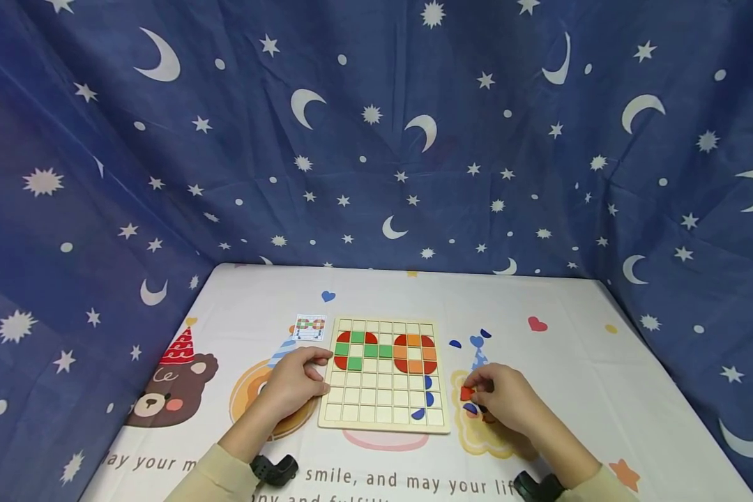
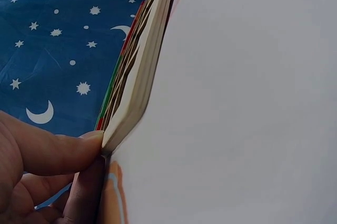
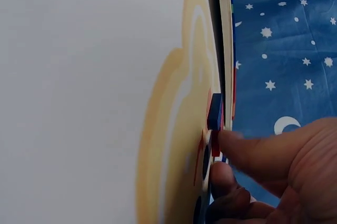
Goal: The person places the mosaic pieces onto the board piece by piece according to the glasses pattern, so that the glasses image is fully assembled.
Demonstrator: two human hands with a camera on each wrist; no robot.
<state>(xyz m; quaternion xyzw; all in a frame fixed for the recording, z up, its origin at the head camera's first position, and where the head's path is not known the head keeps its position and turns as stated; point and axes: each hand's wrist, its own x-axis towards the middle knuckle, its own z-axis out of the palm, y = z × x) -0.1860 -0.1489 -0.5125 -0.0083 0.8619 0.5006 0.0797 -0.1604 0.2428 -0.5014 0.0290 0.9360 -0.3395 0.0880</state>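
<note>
A wooden grid board point(image 1: 383, 401) lies on the table and holds red, green and orange pieces in its upper rows and blue pieces at its lower right. My left hand point(image 1: 314, 364) rests against the board's left edge. In the left wrist view the thumb point(image 2: 58, 150) touches the board's corner point(image 2: 131, 97). My right hand point(image 1: 475, 392), just right of the board, pinches a small red piece point(image 1: 467, 394). The right wrist view shows its fingertips point(image 3: 247, 147) on red and blue pieces point(image 3: 215, 116) beside the board's edge.
A small pattern card point(image 1: 309, 327) lies at the board's upper left. Loose blue pieces point(image 1: 454, 344) sit on the printed tablecloth point(image 1: 602, 376) to the board's right. Blue star-and-moon fabric point(image 1: 376, 139) walls in the table at the back and on both sides.
</note>
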